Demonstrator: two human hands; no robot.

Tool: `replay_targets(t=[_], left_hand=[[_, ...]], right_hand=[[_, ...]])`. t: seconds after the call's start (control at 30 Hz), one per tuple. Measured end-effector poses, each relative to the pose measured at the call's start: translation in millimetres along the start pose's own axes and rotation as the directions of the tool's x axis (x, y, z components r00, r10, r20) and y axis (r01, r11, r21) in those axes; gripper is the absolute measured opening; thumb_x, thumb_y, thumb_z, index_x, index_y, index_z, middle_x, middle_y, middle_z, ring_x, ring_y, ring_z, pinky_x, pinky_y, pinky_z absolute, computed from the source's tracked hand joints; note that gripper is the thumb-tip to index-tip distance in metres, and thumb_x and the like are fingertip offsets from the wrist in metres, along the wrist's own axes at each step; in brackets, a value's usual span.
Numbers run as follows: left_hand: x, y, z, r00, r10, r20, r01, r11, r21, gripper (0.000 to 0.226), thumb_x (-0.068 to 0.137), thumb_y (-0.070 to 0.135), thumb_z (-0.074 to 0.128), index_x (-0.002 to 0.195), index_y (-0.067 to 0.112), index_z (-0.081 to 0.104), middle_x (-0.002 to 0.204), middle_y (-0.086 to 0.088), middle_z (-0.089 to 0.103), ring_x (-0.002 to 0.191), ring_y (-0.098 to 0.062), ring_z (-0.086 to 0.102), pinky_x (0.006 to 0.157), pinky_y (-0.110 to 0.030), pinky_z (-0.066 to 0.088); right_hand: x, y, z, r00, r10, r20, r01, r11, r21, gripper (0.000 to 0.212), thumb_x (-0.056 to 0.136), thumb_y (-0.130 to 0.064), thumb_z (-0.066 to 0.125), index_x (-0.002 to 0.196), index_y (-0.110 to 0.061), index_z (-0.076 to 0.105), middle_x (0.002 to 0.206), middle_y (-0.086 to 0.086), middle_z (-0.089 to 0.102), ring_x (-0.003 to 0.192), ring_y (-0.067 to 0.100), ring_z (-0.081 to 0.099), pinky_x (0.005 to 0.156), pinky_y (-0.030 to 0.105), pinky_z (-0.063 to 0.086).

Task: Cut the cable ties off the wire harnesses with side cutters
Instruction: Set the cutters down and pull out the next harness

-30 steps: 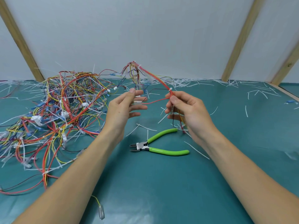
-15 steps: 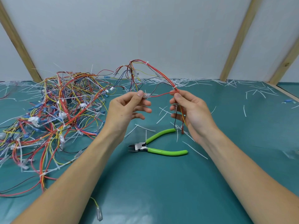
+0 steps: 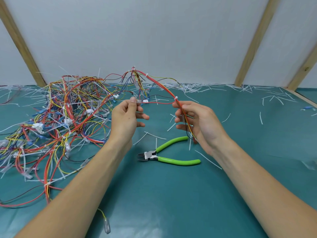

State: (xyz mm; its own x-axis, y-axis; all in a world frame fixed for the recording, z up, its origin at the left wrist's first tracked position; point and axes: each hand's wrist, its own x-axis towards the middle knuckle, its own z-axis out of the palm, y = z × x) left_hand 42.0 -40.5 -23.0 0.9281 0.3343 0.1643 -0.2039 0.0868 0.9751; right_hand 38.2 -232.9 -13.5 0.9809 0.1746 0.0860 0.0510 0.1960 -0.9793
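Head view puts my left hand (image 3: 126,117) up off the table, thumb and forefinger pinching a small clear connector (image 3: 138,101) at the end of a thin red wire (image 3: 158,103); the other fingers of that hand are loosely curled and hold nothing. My right hand (image 3: 199,121) is raised just opposite, palm turned inward, with the fingertips (image 3: 176,105) closing lightly on the lifted harness (image 3: 161,85) just below a white cable tie (image 3: 175,98). From that grip the harness wires run down across the right palm and hang off near the wrist. Upward, the same bundle arcs left to a peak at another tie (image 3: 133,67), then drops toward the big pile.

Between and below my hands, the side cutters (image 3: 169,154) lie flat on the teal mat (image 3: 171,203), green handles spread and pointing right, steel nose pointing left; neither hand touches them. The tangled pile of harnesses (image 3: 60,121) sits to the left of my left forearm, red, yellow, blue and black wires with white ties and connectors through it. Cut-off tie pieces (image 3: 205,87) are scattered along the back edge by the white wall (image 3: 154,31) and out to the right. One loose yellow lead with a clear connector (image 3: 107,225) lies near the bottom edge, under my left forearm.
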Motion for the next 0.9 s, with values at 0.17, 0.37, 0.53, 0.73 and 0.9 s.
replay_targets(t=[0.17,0.37,0.53,0.73,0.9], left_hand=[[4,-4,-3,0.996,-0.021,-0.086,0.022,1.0,0.01,0.029,0.108,0.028,0.042,0.086,0.015,0.056,0.073,0.001,0.051,0.046,-0.002,0.057,0.041,-0.018,0.045],[6,-4,-5,0.991,-0.029,-0.13,0.029,1.0,0.0,0.029,0.108,0.028,0.044,0.085,0.017,0.058,0.073,0.002,0.05,0.044,-0.002,0.053,0.042,-0.018,0.044],[5,-3,-4,0.994,-0.006,-0.105,0.009,0.999,0.032,0.029,0.107,0.029,0.046,0.084,0.015,0.058,0.07,0.003,0.052,0.045,-0.004,0.055,0.042,-0.019,0.044],[-1,1,0,1.0,0.012,-0.008,-0.012,0.998,0.065,0.028,0.106,0.029,0.047,0.088,0.016,0.064,0.065,0.006,0.056,0.048,-0.009,0.059,0.042,-0.02,0.044],[-13,1,6,0.959,0.028,0.282,-0.109,0.955,0.274,0.021,0.102,0.017,0.052,0.09,0.013,0.069,0.067,0.005,0.065,0.058,-0.011,0.063,0.048,-0.019,0.042]], right_hand=[[0,3,1,0.998,0.023,0.061,-0.021,0.999,-0.028,0.03,0.098,-0.006,0.05,0.103,-0.015,0.078,0.082,-0.003,0.068,0.071,0.011,0.063,0.07,0.026,0.055],[0,6,0,0.992,0.025,0.124,-0.022,0.999,-0.024,0.024,0.099,-0.007,0.059,0.105,-0.018,0.078,0.089,-0.003,0.072,0.076,0.009,0.065,0.072,0.025,0.056],[0,6,-2,0.993,0.013,0.118,-0.014,1.0,0.011,0.023,0.098,-0.007,0.061,0.103,-0.021,0.079,0.092,-0.003,0.073,0.082,0.01,0.068,0.074,0.028,0.059],[2,3,-5,0.993,0.016,0.115,-0.033,0.988,0.15,0.023,0.097,-0.005,0.061,0.104,-0.02,0.078,0.101,-0.001,0.076,0.103,0.019,0.075,0.092,0.041,0.061],[5,-1,-7,0.992,-0.011,0.126,-0.03,0.948,0.316,0.019,0.098,-0.006,0.056,0.112,-0.014,0.066,0.108,0.001,0.076,0.113,0.028,0.072,0.102,0.042,0.056]])
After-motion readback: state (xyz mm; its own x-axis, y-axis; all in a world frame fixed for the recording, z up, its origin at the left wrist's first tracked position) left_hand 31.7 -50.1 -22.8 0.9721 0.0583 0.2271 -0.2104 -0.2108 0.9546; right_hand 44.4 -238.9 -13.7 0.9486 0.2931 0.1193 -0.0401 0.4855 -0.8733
